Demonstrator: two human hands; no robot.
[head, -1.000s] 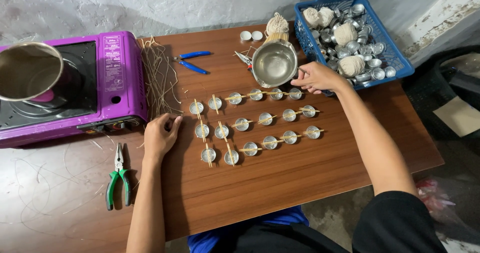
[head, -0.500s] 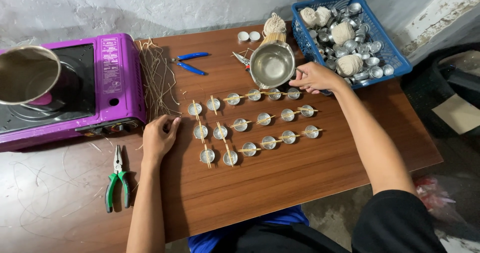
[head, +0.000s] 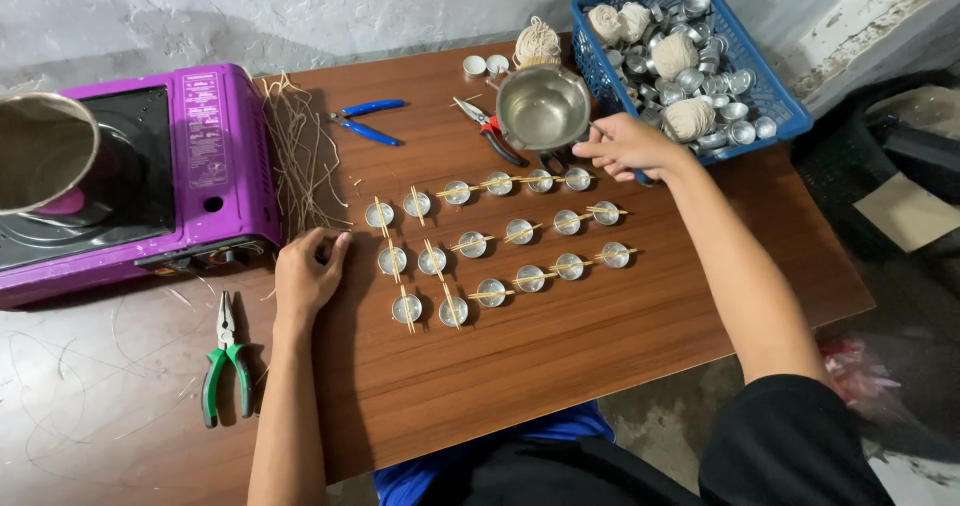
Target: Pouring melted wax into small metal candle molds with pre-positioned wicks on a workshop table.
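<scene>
The small steel pot (head: 545, 106) stands near the far edge of the table (head: 600, 366), just beyond the rows of little metal cups (head: 500, 241) that have thin sticks laid across their rims, and the right hand (head: 625, 146) is at its near right side, fingers curled together as if gripping the pot's handle, though the handle itself is mostly hidden and I cannot tell how firm the grip is. The left hand (head: 308, 276) lies released, palm down on the table at the near left corner of the cup rows, holding nothing, with loose strands of wick fibre (head: 295, 156) just beyond it. The risk, as I judge it, is in how close everything sits: a tilt or swing of the pot could knock the nearest cups in the far row or roll the balanced sticks off their rims, and the red-handled pliers (head: 490, 131) touching the pot's left side could catch it. The blue basket (head: 775, 91) of spare cups and twine balls crowds the right hand from the far right corner.
</scene>
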